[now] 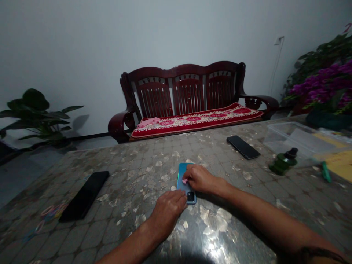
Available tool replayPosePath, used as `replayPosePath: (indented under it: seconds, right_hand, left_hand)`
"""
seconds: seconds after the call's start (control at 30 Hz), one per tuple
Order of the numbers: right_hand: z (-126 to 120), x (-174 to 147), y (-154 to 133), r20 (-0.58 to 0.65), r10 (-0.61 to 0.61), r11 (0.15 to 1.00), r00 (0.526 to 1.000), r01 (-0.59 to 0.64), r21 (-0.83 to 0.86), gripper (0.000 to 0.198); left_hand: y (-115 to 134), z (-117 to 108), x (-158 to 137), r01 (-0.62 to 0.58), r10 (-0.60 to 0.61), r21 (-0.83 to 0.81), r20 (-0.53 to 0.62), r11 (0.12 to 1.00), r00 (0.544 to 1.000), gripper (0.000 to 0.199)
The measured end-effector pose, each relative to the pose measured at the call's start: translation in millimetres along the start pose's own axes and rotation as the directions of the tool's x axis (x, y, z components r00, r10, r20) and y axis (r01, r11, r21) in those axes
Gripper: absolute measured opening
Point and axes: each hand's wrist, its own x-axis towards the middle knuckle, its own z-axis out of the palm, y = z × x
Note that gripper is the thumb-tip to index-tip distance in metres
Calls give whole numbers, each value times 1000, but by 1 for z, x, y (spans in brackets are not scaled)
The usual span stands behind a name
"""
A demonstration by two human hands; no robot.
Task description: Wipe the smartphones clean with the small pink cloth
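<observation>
A blue phone (182, 173) lies back up on the patterned table, its dark camera block at the end nearer me. My left hand (171, 206) rests at the phone's near left side, with its fingers together and their tips holding that edge. Over the upper right part of the phone, my right hand (200, 178) has its fingers curled together. A small pink piece of cloth (185, 181) shows between those fingertips, touching the phone's back. Part of the phone is hidden under both hands.
A black phone (85, 196) lies left beside coloured hair ties (53, 212). Another dark phone (243, 147) lies at the back right. A green bottle (283, 161) stands near a clear plastic box (283, 132). Behind the table (132, 165) is a wooden bench (189, 91).
</observation>
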Motion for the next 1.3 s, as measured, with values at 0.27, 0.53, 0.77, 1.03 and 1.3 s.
replayPosePath:
  seconds: [0.27, 0.53, 0.77, 1.03, 1.3]
  right_hand:
    - [2, 30, 10, -93, 38, 990, 995, -51, -131, 23]
    - [0, 16, -2, 45, -219, 967, 975, 223, -123, 21]
    - [5, 30, 11, -119, -15, 984, 993, -6, -177, 23]
    - [-2, 5, 5, 27, -245, 964, 969, 246, -102, 23]
    - [-3, 20, 34, -124, -5, 980, 992, -19, -196, 25]
  left_hand:
    - [1, 0, 0, 5, -5, 14, -21, 1000, 1000, 21]
    - [1, 0, 1, 6, -6, 13, 14, 1000, 1000, 20]
    - [2, -1, 0, 10, -10, 0, 16, 1000, 1000, 15]
    - [2, -1, 0, 34, -33, -22, 61, 999, 998, 16]
    - [-1, 4, 1, 63, -64, 27, 44, 998, 997, 14]
